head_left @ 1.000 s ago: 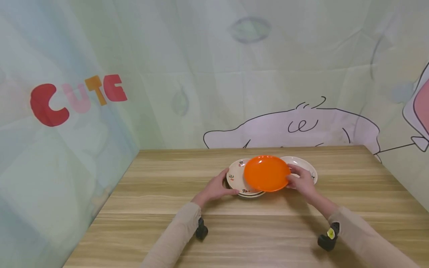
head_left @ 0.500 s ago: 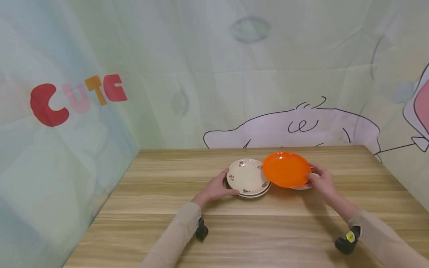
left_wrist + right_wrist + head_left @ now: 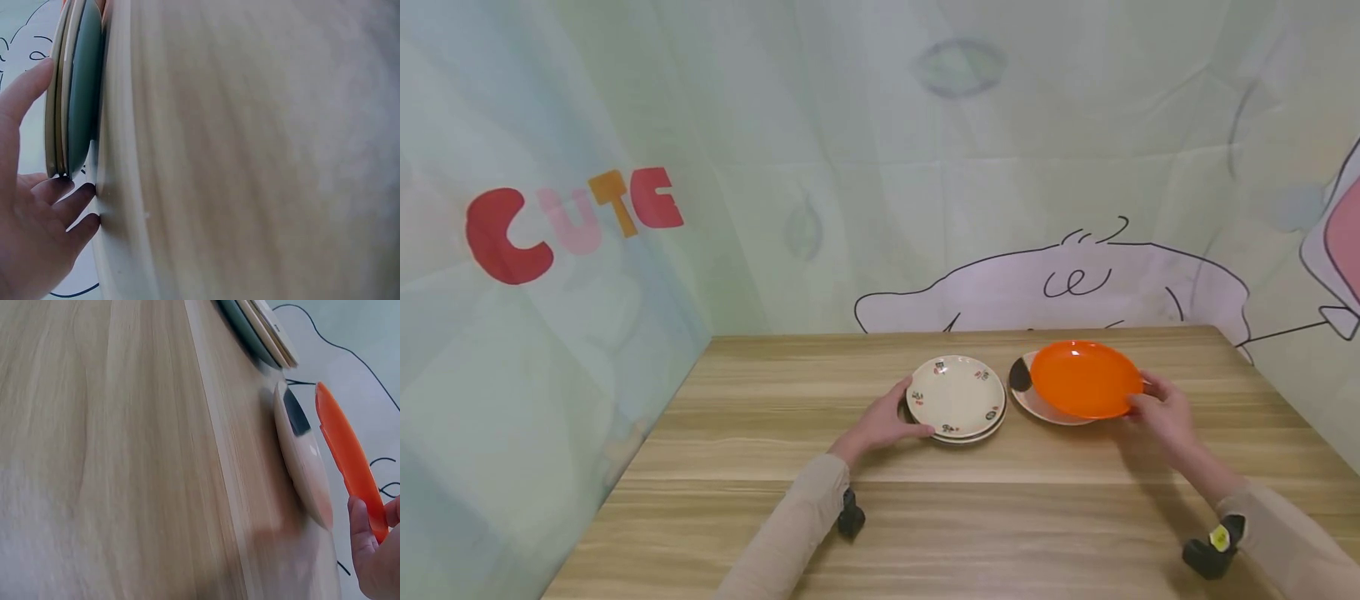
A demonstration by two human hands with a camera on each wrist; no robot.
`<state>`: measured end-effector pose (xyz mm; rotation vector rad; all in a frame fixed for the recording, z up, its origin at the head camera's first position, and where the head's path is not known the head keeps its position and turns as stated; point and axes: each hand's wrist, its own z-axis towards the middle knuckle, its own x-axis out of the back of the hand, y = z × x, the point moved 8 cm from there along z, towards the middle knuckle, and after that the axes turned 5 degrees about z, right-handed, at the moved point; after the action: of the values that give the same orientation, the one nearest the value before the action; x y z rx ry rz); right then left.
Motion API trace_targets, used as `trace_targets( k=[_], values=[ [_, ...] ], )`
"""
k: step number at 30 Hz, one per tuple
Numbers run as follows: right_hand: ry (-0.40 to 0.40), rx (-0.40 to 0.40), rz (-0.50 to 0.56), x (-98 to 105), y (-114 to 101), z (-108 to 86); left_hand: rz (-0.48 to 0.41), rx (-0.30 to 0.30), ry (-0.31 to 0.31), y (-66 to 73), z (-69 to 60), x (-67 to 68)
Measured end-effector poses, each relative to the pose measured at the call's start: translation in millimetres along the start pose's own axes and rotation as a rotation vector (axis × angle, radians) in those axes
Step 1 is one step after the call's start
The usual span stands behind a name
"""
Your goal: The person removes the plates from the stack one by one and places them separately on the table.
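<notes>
My right hand [image 3: 1167,412] pinches the rim of an orange plate [image 3: 1086,379] between thumb and fingers. The plate hangs tilted above a white plate [image 3: 1037,408] with a dark patch, which lies on the table, partly hidden. In the right wrist view a gap shows between the orange plate [image 3: 350,456] and the white plate [image 3: 303,450]. My left hand [image 3: 883,417] holds the left edge of a stack of plates [image 3: 957,396], thumb at the front rim. The top plate is cream with small printed figures. In the left wrist view a green plate [image 3: 84,94] is lowest.
The wood-grain table [image 3: 925,517] carries both the stack and the white plate, side by side towards its back edge. A printed cloth backdrop [image 3: 820,208] hangs behind and at the left. A black wrist camera [image 3: 1213,550] sits at my right sleeve.
My right hand has carried the orange plate rightwards, from over the stack to over the white plate. The stack's top plate is now uncovered. My left hand has stayed in place.
</notes>
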<state>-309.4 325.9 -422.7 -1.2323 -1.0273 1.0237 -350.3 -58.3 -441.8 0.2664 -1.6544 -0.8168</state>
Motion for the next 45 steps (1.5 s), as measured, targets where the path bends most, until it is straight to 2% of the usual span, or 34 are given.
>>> trace_targets(
  k=[11, 18, 22, 25, 31, 35, 45],
  values=[
    [0.105, -0.018, 0.087, 50.2, 41.2, 28.2, -0.009, -0.003, 0.001, 3.1, -2.5, 2.0],
    [0.164, -0.078, 0.062, 44.1, 7.0, -2.8, -0.007, -0.007, 0.005, 2.7, -2.1, 2.0],
    [0.233, -0.121, 0.035, 54.2, 10.9, -4.1, -0.005, 0.006, 0.004, 0.4, -0.9, 0.6],
    [0.255, -0.149, -0.023, 59.4, 11.5, -3.9, -0.002, 0.008, 0.004, -0.2, -0.5, -0.2],
    [0.304, -0.209, 0.008, 66.4, 13.1, -4.3, 0.010, 0.010, 0.003, 0.0, -0.6, -0.1],
    [0.323, -0.224, 0.027, 71.2, 14.7, -4.9, 0.010, 0.012, 0.001, 0.0, -0.8, 0.0],
    [0.385, -0.254, -0.041, 84.1, 20.8, -4.9, 0.010, 0.014, 0.000, 0.5, -0.5, -1.3]
  ],
)
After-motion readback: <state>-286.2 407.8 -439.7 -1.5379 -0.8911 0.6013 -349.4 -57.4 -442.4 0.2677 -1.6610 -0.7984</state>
